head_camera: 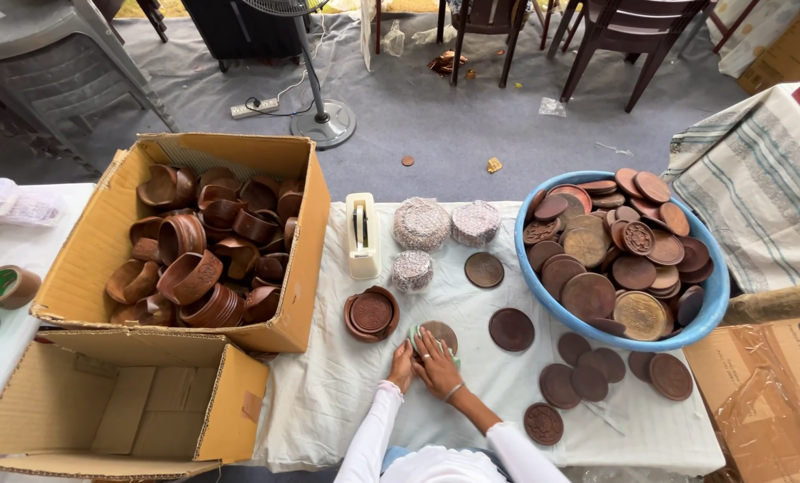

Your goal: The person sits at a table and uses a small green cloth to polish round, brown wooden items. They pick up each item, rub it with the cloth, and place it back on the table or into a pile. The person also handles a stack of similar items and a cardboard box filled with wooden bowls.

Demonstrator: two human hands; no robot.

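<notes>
Low in the middle of the frame, both hands meet over one round brown wooden disc (439, 334) lying flat on the cloth-covered worktop (328, 394). The right hand (437, 365) is spread flat, pressing a pale green cloth (413, 338) against the disc's near edge. The left hand (402, 368) rests beside it at the disc's left rim; whether its grip is closed on anything cannot be told.

The disc looks stiff, thin and fairly light, probably smooth on the face and carved on some pieces, so it would likely slide under pressure and is best steadied by its rim.

Just above and left sits a stack of ringed wooden holders (371, 314). More loose discs (588, 376) lie to the right, and a blue basin (709, 304) at the right holds a heap of them. A cardboard box (302, 268) at the left is full of curved wooden pieces, with an empty box (230, 402) below it. A tape dispenser (361, 234) and wrapped bundles (421, 224) stand at the worktop's far edge. Beyond, grey carpet, a standing fan's base (326, 123) and dark chairs (624, 36) fill the top of the frame.
</notes>
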